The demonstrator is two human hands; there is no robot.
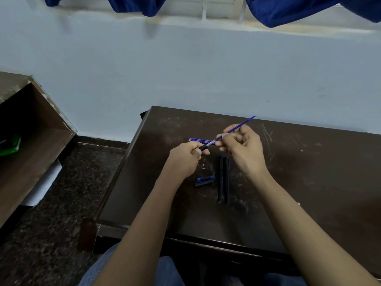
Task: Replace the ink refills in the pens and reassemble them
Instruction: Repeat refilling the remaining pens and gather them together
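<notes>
A person sits at a dark brown wooden table, its top scuffed and scratched, seen from above. Both bare hands are raised over the table's centre. The left hand is curled, thumb and forefinger pinching a short black pen piece. The right hand, just toward 2 o'clock from the left, has its fingers folded in, thumb and forefinger pinching a thin blue ink refill. The refill is a slim straight tube slanting up toward 2 o'clock; its lower end, pale and clear, meets the black piece.

Behind the hands, toward 12 o'clock, a few spare blue refills lie flat on the table, partly hidden. Below the right hand, toward 6 o'clock, two long black pen barrels lie side by side, touching. Just at their 9 o'clock lie two short caps, one shiny blue, one matte black, close together.

At far 9 o'clock an open brown wooden shelf with chipped edges holds something green, too blurred to identify. A pale wall rises behind; dark blue cloth hangs at 12 o'clock.
</notes>
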